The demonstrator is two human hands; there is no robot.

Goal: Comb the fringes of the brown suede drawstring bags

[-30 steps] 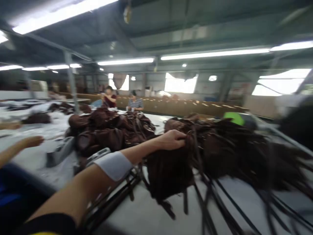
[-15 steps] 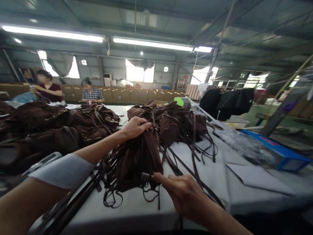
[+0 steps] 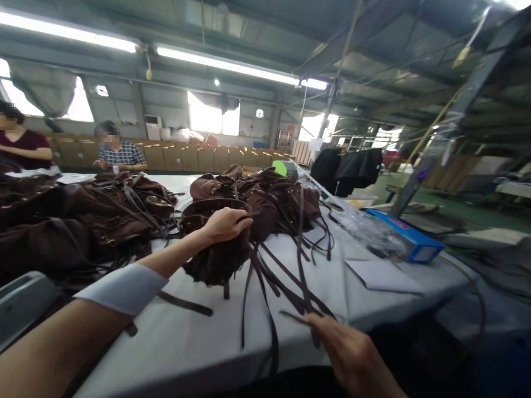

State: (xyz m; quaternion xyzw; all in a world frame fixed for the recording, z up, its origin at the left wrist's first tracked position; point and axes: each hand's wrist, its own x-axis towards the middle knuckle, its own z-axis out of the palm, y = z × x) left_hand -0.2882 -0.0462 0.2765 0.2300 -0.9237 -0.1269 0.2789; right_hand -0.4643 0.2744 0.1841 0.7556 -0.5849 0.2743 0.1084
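Note:
My left hand (image 3: pixel 226 224), a pale band around its forearm, is closed on the upper edge of a dark brown fringed bag (image 3: pixel 218 262). The bag's mouth gapes toward the back, and straps trail from it over the white-covered table (image 3: pixel 178 342). Lower right, apart from the bag, my right hand (image 3: pixel 346 345) pinches a slim, flat tool (image 3: pixel 293 317) whose tip points left. Its exact kind is too blurred to tell. Long brown straps (image 3: pixel 286 282) lie just beyond that hand.
Piles of brown bags lie left (image 3: pixel 74 221) and behind (image 3: pixel 274 193). On the right are a white sheet (image 3: pixel 384 275), clear plastic bags (image 3: pixel 365 237) and a blue box (image 3: pixel 409 237). Two people sit across the table. A grey object (image 3: pixel 29 301) stands at the left edge.
The bag has turned and shifted, its open mouth now showing and its fringe bunched below. My right hand has moved from the bag's lower edge to the right with the tool. The view has swung right.

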